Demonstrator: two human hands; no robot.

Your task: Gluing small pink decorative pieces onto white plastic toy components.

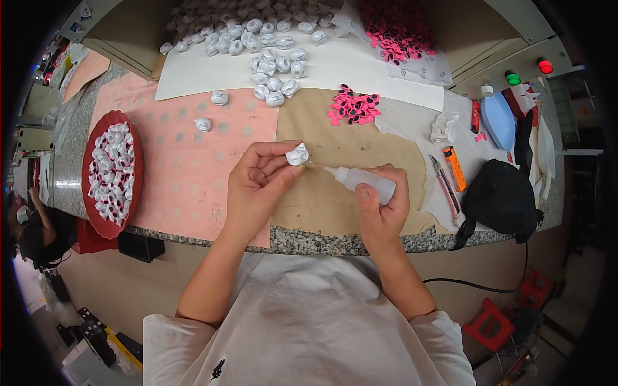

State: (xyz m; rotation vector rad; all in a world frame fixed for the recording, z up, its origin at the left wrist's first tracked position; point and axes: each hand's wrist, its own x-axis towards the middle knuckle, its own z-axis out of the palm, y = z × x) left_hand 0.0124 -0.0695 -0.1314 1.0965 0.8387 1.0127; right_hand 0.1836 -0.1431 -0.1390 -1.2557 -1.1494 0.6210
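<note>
Between the thumb and fingers of my left hand (257,177) is a small white rounded piece (297,155), pinched above brown paper (347,212). My right hand (384,209) grips a translucent white squeeze bottle (370,183), tilted so its thin nozzle points left at the white piece. Nozzle tip and piece are very close; whether they touch I cannot tell. Beyond my hands lies a small heap of pink pieces with black spots (355,105). Two single white pieces, a farther one (219,98) and a nearer one (203,124), rest on pink paper (174,193) to the left.
A red scalloped tray (136,186) of white-and-pink pieces stands at left. Larger piles of white pieces (267,42) and pink pieces (399,32) lie at the back. On the right are an orange lighter (454,168), a cutter knife (445,186), a blue dish (499,122) and a black bag (501,196).
</note>
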